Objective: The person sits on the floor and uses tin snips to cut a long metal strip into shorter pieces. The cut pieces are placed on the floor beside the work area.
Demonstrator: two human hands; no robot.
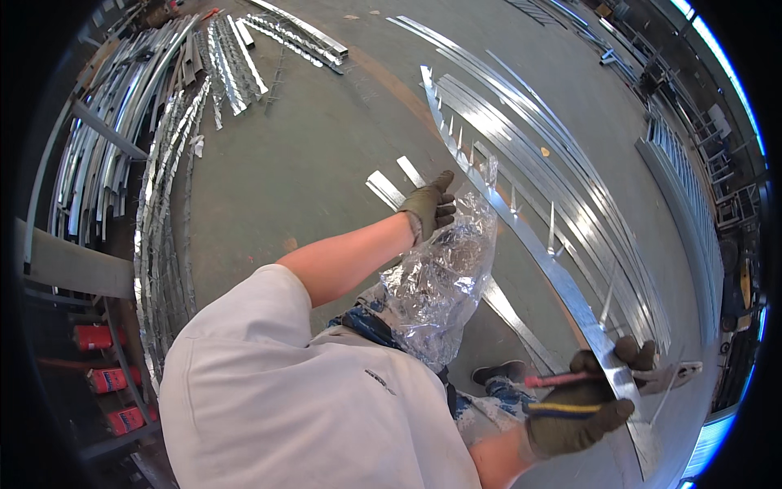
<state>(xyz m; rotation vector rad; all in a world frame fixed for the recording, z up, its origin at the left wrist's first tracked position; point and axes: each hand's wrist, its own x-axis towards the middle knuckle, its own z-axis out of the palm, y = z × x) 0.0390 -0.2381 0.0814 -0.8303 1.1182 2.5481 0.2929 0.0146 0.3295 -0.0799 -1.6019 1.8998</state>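
My right hand [570, 416], in a dark olive glove, is closed around pliers with one red handle and one yellow-and-blue handle; their metal jaws [686, 373] stick out to the right. The same hand also grips a long, narrow metal strip [533, 240] between thumb and fingers. Thin pointed tabs stand out along this strip, which runs from the lower right up to the top middle. My gloved left hand [429, 208] is open, fingers slightly bent and thumb raised. Crumpled clear plastic film [444, 281] hangs beside it, touching or very near its fingers.
Several flat metal strips [521, 134] lie on the floor beyond the held strip. Short metal pieces [384, 189] lie near my left hand. Long metal profiles [106, 155], some wrapped, are stacked at left above red boxes [106, 379]. More bundled profiles [680, 212] lie at right.
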